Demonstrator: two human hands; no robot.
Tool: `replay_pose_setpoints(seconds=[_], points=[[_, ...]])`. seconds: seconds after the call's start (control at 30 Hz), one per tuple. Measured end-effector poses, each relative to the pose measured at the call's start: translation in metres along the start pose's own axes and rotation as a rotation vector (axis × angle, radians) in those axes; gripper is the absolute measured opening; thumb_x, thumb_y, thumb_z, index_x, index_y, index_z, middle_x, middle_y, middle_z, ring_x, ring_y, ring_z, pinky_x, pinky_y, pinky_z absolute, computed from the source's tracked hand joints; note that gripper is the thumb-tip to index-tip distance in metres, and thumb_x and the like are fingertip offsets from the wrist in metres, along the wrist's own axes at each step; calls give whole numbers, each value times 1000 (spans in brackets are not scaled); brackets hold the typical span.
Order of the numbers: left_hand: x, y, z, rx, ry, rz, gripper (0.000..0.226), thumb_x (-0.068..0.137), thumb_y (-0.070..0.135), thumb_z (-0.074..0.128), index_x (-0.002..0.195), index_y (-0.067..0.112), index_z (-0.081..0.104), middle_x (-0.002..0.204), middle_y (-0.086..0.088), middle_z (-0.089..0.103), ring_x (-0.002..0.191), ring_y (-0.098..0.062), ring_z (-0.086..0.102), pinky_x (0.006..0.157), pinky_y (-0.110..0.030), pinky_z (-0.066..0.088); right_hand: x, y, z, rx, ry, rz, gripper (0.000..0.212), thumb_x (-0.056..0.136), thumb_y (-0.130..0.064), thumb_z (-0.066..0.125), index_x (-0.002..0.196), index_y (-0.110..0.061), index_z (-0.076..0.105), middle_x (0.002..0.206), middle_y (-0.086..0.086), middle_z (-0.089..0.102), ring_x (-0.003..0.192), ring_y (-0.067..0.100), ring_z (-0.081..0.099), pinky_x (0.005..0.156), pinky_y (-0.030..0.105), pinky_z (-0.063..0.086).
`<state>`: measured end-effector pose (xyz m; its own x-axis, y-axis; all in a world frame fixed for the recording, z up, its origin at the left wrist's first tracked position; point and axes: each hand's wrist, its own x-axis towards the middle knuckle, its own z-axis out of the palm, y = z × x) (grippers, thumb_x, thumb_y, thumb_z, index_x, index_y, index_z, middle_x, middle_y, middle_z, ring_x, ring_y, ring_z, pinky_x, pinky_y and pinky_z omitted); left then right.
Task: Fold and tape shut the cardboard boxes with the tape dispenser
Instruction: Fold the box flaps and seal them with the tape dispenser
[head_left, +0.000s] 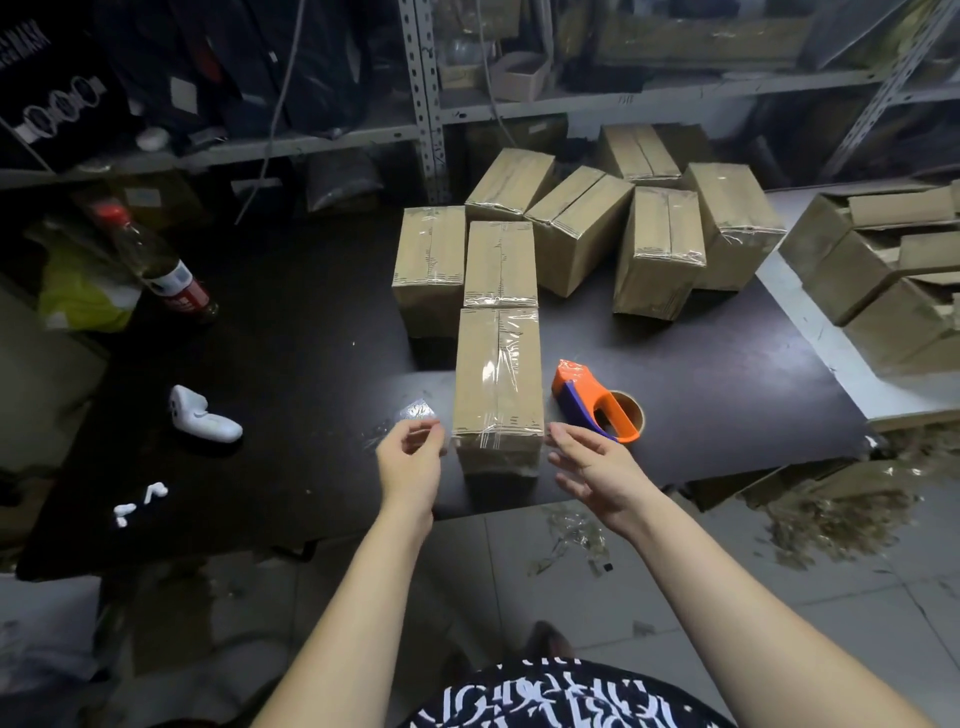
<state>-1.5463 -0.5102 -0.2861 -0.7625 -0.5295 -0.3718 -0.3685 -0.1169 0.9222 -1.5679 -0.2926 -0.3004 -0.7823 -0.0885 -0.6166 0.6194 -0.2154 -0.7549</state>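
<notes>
From the head camera, a dark worktop (311, 364) carries a closed cardboard box (497, 384) standing near its front edge, with clear tape running lengthwise over the top seam and down the near end. The left hand (410, 462) sits at the box's eight o'clock, just beside the near left corner, with its fingers (426, 431) loosely curled, slightly apart and holding nothing. The right hand (592, 467) sits at the box's four o'clock with its fingers spread and straight. Its fingertips are very close to the near right corner, though whether they touch the cardboard cannot be told. The orange and purple tape dispenser (597, 405) rests on the worktop at the box's three o'clock, just beyond the right hand, and neither hand holds it. At twelve o'clock from the box a second taped box (500, 262) lies end to end with it, with a third (430, 260) alongside at eleven o'clock. More taped boxes (660, 249) lie jumbled at one to two o'clock. Open, untaped boxes (883, 270) are stacked far off at three o'clock. A red-capped bottle (166, 270) leans at ten o'clock, and a white plastic object (202, 415) lies at nine o'clock.
</notes>
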Motion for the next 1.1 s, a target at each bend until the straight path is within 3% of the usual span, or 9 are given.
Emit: replay_pose_setpoints(seconds=[0.1,0.23,0.37,0.47,0.6,0.8,0.97,1.1], points=[[2,6,-7,117,-31,230,12,91,0,73,97,10,78,94,0,77,88,-12,72,81,-18,58,-2,1,-1,-105,99,-276,20,85,-17,84,105,-19,80,107,2,79,103,17,73,85,28,58],[3,3,-9,221,-138,344,16,89,-2,75,90,12,81,86,4,78,83,-10,72,79,-16,56,-7,-2,2,-259,140,-480,12,84,-12,86,93,-20,82,95,-7,79,94,6,72,77,15,54],[8,-2,-19,280,-206,503,18,87,-8,75,93,8,81,92,0,77,85,-15,72,81,-21,56,-13,-4,-1,-402,75,-578,16,86,-7,83,98,-17,81,97,-8,80,96,8,74,87,22,59],[14,-1,-27,411,-285,640,22,83,-2,81,94,17,83,103,8,70,88,-15,67,77,-24,57,-15,-4,-3,-509,32,-690,21,85,-3,82,100,-17,79,100,-6,78,98,14,74,89,28,60],[18,2,-27,484,-342,725,19,82,5,85,90,22,84,107,11,67,87,-15,64,72,-30,55,-15,-6,-2,-675,43,-885,21,83,2,81,96,-15,80,101,-8,74,98,12,70,87,25,59],[21,-2,-20,505,-336,866,12,81,4,85,87,14,83,102,5,68,89,-12,65,59,-29,45,-11,-3,-3,-721,75,-881,11,82,-8,87,88,-16,83,103,-10,69,100,12,66,81,22,57],[15,-7,-12,487,-285,927,11,82,-3,82,76,5,78,104,-4,69,88,-6,65,71,-7,41,-7,-2,-6,-706,115,-895,9,82,-9,86,85,-16,83,101,-10,70,96,13,68,79,23,57],[11,-15,-8,470,-261,966,12,84,-5,79,76,2,75,108,-5,68,87,-4,65,72,-16,50,-7,-2,-11,-707,127,-908,16,83,-10,85,83,-25,80,102,-12,69,98,16,69,79,26,57]])
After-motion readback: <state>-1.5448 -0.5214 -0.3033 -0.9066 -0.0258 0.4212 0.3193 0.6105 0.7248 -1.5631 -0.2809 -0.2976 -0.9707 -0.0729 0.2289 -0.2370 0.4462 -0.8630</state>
